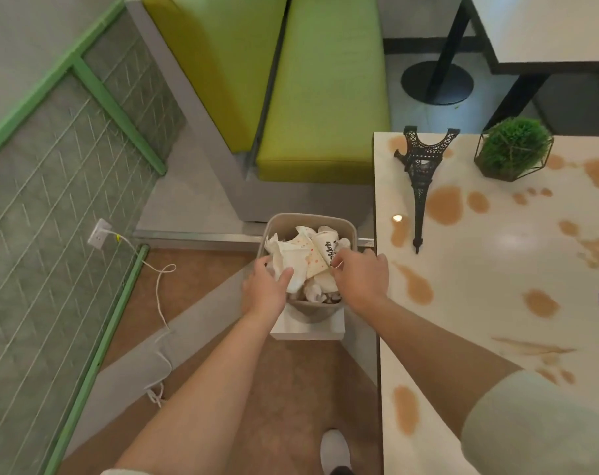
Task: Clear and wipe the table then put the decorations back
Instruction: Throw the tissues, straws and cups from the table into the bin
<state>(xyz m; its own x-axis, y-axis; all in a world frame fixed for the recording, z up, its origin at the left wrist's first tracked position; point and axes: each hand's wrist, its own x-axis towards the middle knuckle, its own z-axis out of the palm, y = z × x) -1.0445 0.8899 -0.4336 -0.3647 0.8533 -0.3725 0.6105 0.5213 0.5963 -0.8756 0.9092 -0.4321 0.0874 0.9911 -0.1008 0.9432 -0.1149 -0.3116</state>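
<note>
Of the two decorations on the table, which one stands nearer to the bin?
The black tower model does. It stands at the table's left edge beside the bin; the green plant ball in its wire frame sits farther right.

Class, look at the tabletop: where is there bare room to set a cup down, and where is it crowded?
Bare room lies mid-table, between the tower model and the brown spill patches to its right. The far corner is crowded: the tower and the caged plant stand there among spills. Off the table, the bin is heaped with paper cups under both hands.
</note>
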